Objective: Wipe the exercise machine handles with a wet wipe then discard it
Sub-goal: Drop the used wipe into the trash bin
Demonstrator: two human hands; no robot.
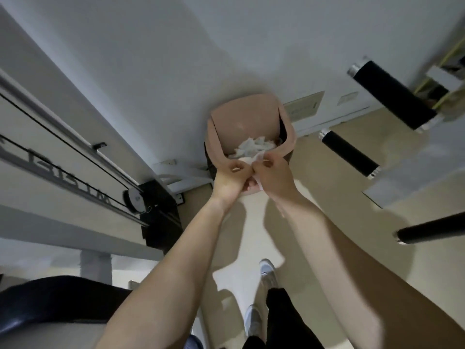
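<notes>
A pink bin [286, 149] with a raised swing lid [245, 114] stands on the floor against the white wall. Crumpled white wipes [255, 147] lie inside it. My left hand [230, 177] and my right hand [273, 176] meet at the bin's near rim, both pinching a white wet wipe [258, 158] held just over the opening. Black padded machine handles [391, 95] [348, 152] stick out at the right, and another black bar [432, 231] lies lower right.
A cable machine frame with black cables and a pulley [134, 197] runs along the left. A black padded seat [57, 301] sits at lower left. My shoes [268, 273] stand on the beige floor below the bin.
</notes>
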